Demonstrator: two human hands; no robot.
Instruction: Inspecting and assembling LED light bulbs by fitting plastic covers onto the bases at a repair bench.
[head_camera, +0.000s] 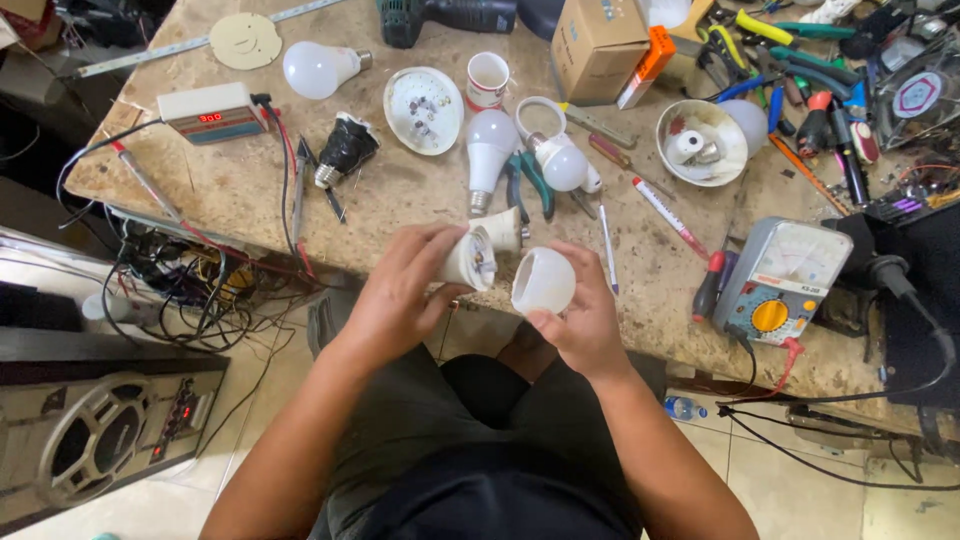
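Watched feed from afar. Left hand (395, 290) clamped fingers round white bulb base (470, 260), open end facing right. Right hand (580, 320) pinched white dome cover (543, 281), thumb under, fingers behind. Both parts apart, just beside each other, at near edge of workbench (250, 190). I noted multimeter (780, 280) right of dome, pliers (530, 185) beyond it.

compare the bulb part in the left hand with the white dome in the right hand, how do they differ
The bulb base in the left hand is a tapering body whose open end shows small parts inside; the dome cover in the right hand is a rounded, hollow shell with nothing inside. The base is gripped around its body, while the dome is pinched at its rim. The dome looks wider and rounder than the base. Both are white and held apart above the worktable edge.
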